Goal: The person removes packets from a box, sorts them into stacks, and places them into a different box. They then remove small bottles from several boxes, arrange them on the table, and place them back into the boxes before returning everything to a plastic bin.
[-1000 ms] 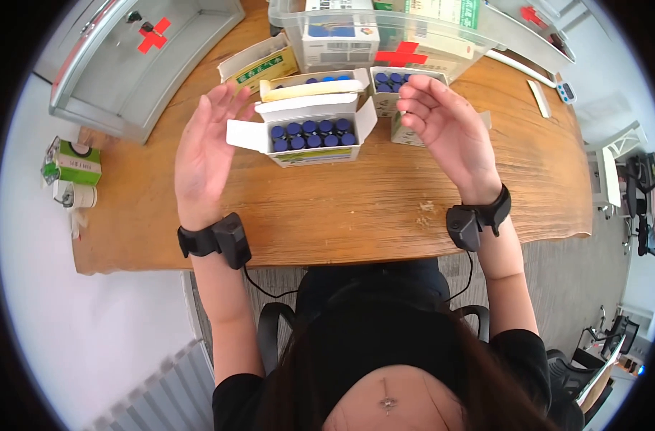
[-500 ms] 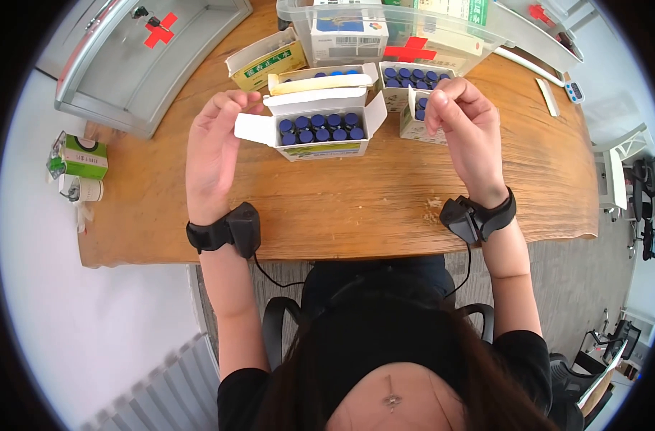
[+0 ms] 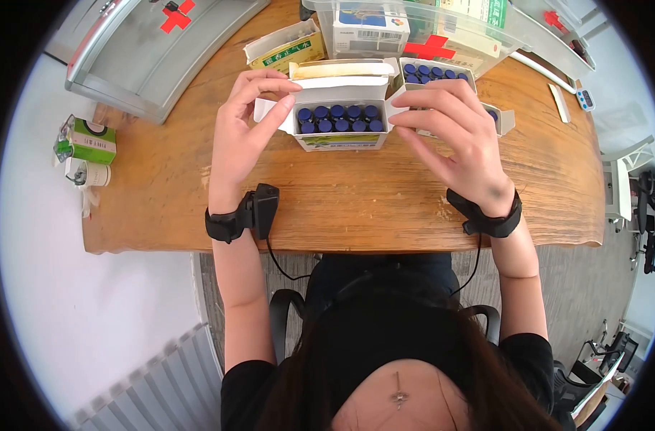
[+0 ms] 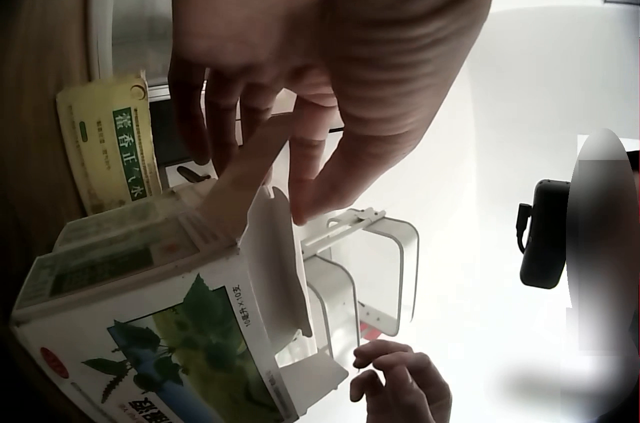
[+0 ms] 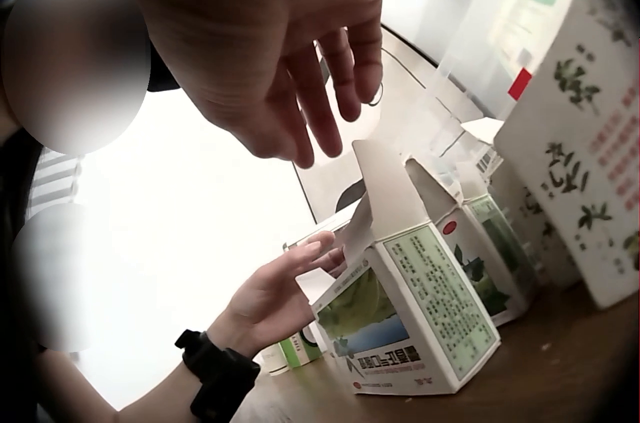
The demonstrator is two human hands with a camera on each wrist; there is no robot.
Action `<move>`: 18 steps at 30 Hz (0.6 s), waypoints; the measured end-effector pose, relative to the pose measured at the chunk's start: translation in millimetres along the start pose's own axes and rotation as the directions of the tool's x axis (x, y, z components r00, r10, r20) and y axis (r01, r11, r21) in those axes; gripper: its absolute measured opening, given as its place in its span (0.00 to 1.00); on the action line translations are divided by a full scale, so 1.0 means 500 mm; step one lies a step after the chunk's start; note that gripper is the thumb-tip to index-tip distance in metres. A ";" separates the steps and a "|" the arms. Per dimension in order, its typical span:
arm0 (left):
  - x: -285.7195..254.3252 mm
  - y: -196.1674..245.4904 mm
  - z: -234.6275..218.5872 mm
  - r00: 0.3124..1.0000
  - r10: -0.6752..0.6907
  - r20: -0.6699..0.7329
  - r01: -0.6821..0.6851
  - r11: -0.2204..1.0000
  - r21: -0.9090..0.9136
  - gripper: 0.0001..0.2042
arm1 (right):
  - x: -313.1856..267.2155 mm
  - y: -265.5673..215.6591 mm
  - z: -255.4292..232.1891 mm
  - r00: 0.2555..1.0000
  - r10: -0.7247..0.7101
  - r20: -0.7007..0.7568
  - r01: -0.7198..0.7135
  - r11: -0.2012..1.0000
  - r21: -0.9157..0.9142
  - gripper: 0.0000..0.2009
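An open white carton with green print stands upright on the wooden table, its lid raised and its side flaps spread. Rows of blue-capped vials fill it. My left hand is at its left side, thumb and fingers loosely bent and apart. In the left wrist view the left flap shows between that thumb and the fingers. At the carton's other side, my right hand has its fingertips right by the right flap. The right wrist view shows the fingers relaxed above the flap.
Behind the carton is another opened box. A yellow box stands back left, a box of blue-capped vials back right. A clear plastic bin is at the rear, a metal cabinet at left, a green box at the edge.
Both hands have moved inward to the carton's side flaps: the left to the right, the right to the left. The right hand's bent fingers have straightened. The head view has shifted slightly.
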State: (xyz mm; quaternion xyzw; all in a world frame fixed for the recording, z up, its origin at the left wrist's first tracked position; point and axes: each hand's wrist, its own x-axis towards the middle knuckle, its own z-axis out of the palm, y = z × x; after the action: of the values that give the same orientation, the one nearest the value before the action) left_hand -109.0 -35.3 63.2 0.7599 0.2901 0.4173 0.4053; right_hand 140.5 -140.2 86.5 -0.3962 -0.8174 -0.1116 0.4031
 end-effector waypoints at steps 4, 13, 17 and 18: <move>0.000 -0.001 0.006 0.999 0.034 0.010 -0.034 0.999 -0.023 0.07 | -0.010 0.007 0.006 0.996 0.040 0.083 -0.034 0.997 -0.070 0.09; -0.002 -0.025 -0.007 0.999 0.010 0.037 -0.007 0.997 -0.081 0.05 | -0.024 0.008 0.005 0.959 0.141 0.245 -0.104 0.981 -0.162 0.07; -0.005 -0.011 -0.001 0.999 -0.011 0.041 0.012 0.999 -0.032 0.07 | -0.018 0.006 0.015 0.965 0.127 0.230 -0.093 0.984 -0.154 0.04; -0.006 -0.011 0.000 0.998 -0.025 0.057 0.024 1.000 0.016 0.09 | -0.014 0.006 0.015 0.966 0.127 0.225 -0.098 0.986 -0.137 0.04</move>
State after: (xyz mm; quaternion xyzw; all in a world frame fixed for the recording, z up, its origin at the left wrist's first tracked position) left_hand -110.9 -34.9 57.0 0.7710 0.2910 0.3882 0.4126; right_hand 141.0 -138.4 75.8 -0.4767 -0.8265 -0.0922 0.2847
